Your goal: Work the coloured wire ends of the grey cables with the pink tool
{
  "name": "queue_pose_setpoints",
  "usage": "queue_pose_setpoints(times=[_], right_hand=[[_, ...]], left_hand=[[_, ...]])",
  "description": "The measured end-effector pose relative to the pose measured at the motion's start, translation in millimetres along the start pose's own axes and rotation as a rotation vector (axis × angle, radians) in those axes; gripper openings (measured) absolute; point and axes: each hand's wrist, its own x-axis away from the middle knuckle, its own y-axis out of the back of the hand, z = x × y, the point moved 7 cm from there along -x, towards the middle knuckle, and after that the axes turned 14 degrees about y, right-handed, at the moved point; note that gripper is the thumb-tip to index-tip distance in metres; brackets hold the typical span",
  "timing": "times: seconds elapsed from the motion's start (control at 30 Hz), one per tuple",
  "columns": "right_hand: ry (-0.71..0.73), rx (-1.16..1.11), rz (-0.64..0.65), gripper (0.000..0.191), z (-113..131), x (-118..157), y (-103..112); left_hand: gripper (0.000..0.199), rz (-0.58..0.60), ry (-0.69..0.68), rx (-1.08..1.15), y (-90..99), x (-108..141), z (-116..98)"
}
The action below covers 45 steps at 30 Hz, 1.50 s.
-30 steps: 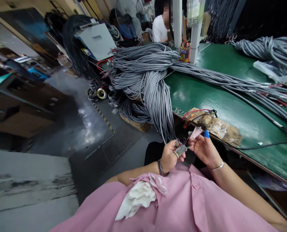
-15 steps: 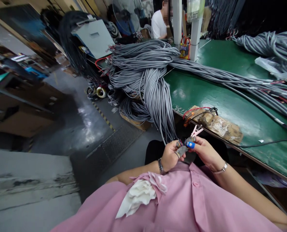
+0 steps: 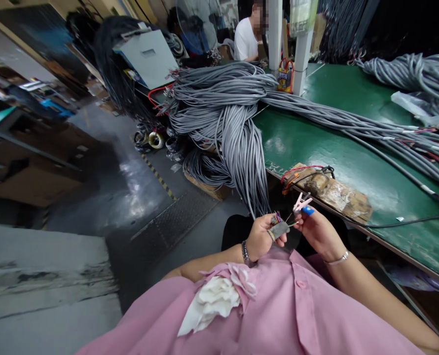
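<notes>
My left hand [image 3: 261, 239] is closed around a bunch of thin coloured wires [image 3: 276, 217] at the end of a grey cable; grey wrapping covers its thumb. Just to the right, my right hand [image 3: 318, 235] has its fingertips pinched on thin wire strands [image 3: 292, 224] that stretch across from the left hand. Blue tape [image 3: 308, 210] wraps one of its digits. A pink clothespin [image 3: 301, 202] shows right at the right fingertips, by the bench edge; what it clips cannot be made out. A thick bundle of grey cables [image 3: 243, 153] hangs off the bench down toward my left hand.
A worn wooden block [image 3: 338, 195] with red and black leads sits on the edge of the green bench [image 3: 308, 143]. More grey cables [image 3: 352, 121] run across it to the right. A person [image 3: 246, 39] in white sits behind. A grey box [image 3: 147, 56] stands at left.
My right hand has drawn away to the right from my left hand, opening a gap with thin strands across it. My left hand has stayed nearly in place.
</notes>
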Motion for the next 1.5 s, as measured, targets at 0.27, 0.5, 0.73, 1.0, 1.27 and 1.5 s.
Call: queue_pose_setpoints(times=[0.27, 0.5, 0.73, 1.0, 1.27, 1.5], right_hand=[[0.121, 0.019, 0.060, 0.039, 13, -19, -12], [0.193, 0.018, -0.043, 0.035, 17, -21, -14], [0.019, -0.037, 0.095, 0.051, 7, -16, -11], [-0.075, 0.316, 0.298, 0.026, 10, 0, -11], [0.109, 0.533, 0.378, 0.018, 16, 15, -23], [-0.028, 0.168, 0.228, 0.033, 3, 10, 7]], left_hand=[[0.030, 0.004, 0.017, 0.126, -10.9, -13, -5], [0.028, -0.012, 0.042, 0.097, -15.5, -20, 0], [0.030, -0.016, 0.044, 0.064, -10.3, -18, 2], [0.031, 0.009, -0.002, -0.160, -5.9, -8, 5], [0.035, 0.143, 0.166, -0.240, -11.5, -13, 20], [0.033, 0.018, 0.013, 0.024, -2.1, -4, -3]])
